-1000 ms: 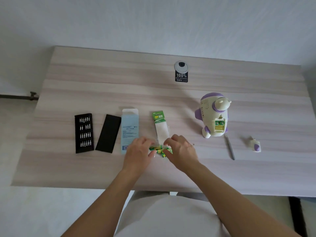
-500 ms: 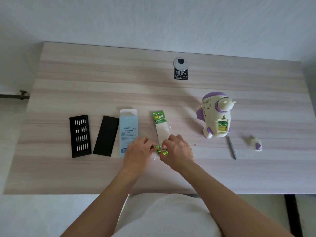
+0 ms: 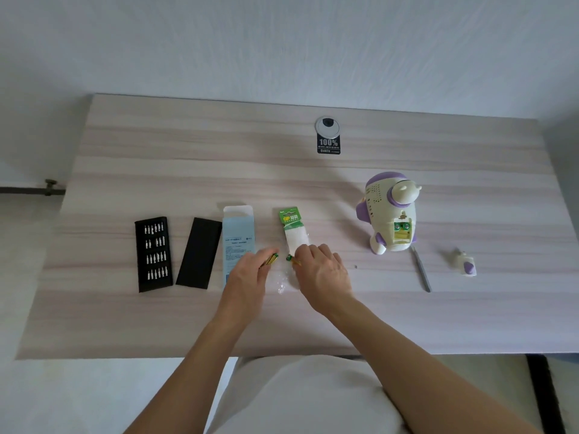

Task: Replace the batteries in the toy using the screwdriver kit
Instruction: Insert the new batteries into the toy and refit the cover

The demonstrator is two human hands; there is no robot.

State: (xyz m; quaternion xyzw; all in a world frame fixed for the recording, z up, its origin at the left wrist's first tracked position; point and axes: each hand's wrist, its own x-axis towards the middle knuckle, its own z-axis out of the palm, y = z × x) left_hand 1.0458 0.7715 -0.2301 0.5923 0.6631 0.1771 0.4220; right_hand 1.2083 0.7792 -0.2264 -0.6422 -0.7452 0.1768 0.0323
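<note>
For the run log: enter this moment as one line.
left hand: grips battery | right hand: grips second battery | toy: compartment open | screwdriver: on table

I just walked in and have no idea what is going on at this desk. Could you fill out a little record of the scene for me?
left hand: fingers closed on a green and gold battery
right hand: holds a second battery
battery pack: opened, flat on the table
toy: compartment open, batteries inside
compartment cover: off, right of the toy
screwdriver: lying near the toy
bit tray: far left, uncovered
</note>
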